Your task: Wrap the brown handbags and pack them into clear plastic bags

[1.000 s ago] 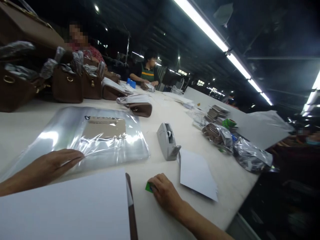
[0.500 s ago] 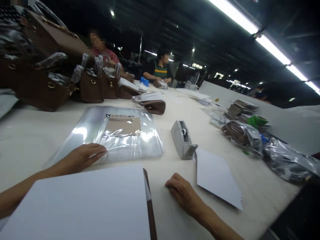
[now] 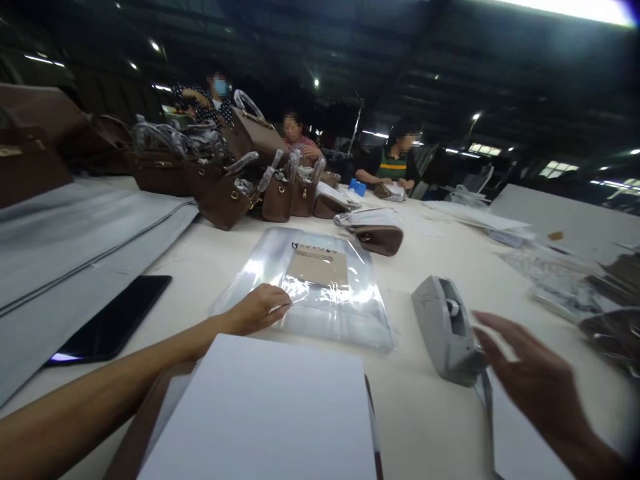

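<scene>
My left hand (image 3: 257,309) is closed at the near left part of a stack of clear plastic bags (image 3: 330,313), its fingers pinching at the film. Under the plastic shows a brown card (image 3: 319,268). My right hand (image 3: 530,373), blurred, has thumb and fingers apart beside the grey tape dispenser (image 3: 445,333); nothing is seen between them. A white sheet (image 3: 523,433) lies under that hand. Nearest to me, a white board (image 3: 270,413) rests on a brown piece, its lower part cut off by the frame.
Brown handbags (image 3: 223,197) with wrapped handles line the back left. A flat brown bag (image 3: 380,237) lies beyond the plastic. A black tablet (image 3: 120,320) and grey sheets (image 3: 80,247) are at left. Three people are behind the table. Plastic-wrapped items (image 3: 565,293) lie at right.
The view has turned left, bringing the tablet and grey sheets into sight. My right hand has moved forward and right to the dispenser, its fingers now spread. My left hand remains at the plastic.
</scene>
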Demonstrator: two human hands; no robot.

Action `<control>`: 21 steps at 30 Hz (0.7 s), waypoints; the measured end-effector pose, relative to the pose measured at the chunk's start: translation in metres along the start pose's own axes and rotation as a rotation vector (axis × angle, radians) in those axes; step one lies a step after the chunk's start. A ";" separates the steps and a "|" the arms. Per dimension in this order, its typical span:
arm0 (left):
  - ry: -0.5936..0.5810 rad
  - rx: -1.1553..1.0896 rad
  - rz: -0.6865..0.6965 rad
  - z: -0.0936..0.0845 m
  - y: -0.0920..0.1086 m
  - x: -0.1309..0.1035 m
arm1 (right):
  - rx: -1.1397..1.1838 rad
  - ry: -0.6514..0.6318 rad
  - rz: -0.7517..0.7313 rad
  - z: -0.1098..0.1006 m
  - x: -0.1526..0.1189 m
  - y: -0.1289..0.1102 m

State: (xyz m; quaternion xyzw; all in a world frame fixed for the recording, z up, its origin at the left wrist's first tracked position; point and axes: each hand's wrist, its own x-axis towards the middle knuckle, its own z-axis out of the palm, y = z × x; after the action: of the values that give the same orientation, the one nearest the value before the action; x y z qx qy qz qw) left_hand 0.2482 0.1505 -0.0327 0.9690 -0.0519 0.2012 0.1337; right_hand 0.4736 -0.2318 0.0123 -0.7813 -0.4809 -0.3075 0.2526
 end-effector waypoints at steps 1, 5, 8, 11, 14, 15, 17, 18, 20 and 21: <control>0.001 0.003 0.006 0.000 0.000 0.000 | 0.097 -0.066 -0.111 0.023 0.011 -0.035; -0.004 0.014 0.053 -0.003 0.003 0.002 | 0.156 -0.480 -0.348 0.112 0.045 -0.132; 0.001 0.023 0.077 -0.005 0.004 0.000 | 0.128 -0.545 -0.358 0.150 0.057 -0.149; 0.010 0.030 0.084 -0.005 0.003 -0.005 | 0.150 -0.547 -0.301 0.160 0.060 -0.145; -0.006 0.035 0.091 0.000 0.002 -0.009 | 0.235 -0.562 -0.228 0.159 0.058 -0.140; -0.017 0.036 0.093 0.001 0.002 -0.010 | 0.278 -0.578 -0.215 0.159 0.057 -0.140; -0.040 0.041 0.093 0.004 0.002 -0.010 | 0.365 -0.603 -0.182 0.160 0.058 -0.141; -0.046 0.046 0.084 0.004 0.002 -0.010 | 0.403 -0.606 -0.158 0.161 0.059 -0.142; -0.044 0.056 0.052 0.003 0.002 -0.008 | 0.464 -0.597 -0.097 0.161 0.062 -0.144; -0.039 0.060 0.032 0.002 0.001 -0.008 | 0.488 -0.592 -0.071 0.161 0.064 -0.145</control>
State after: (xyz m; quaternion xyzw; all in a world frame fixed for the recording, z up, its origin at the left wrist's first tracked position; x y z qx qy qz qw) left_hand 0.2417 0.1492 -0.0372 0.9754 -0.0639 0.1857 0.1002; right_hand 0.4027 -0.0227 -0.0368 -0.7360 -0.6187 0.0463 0.2708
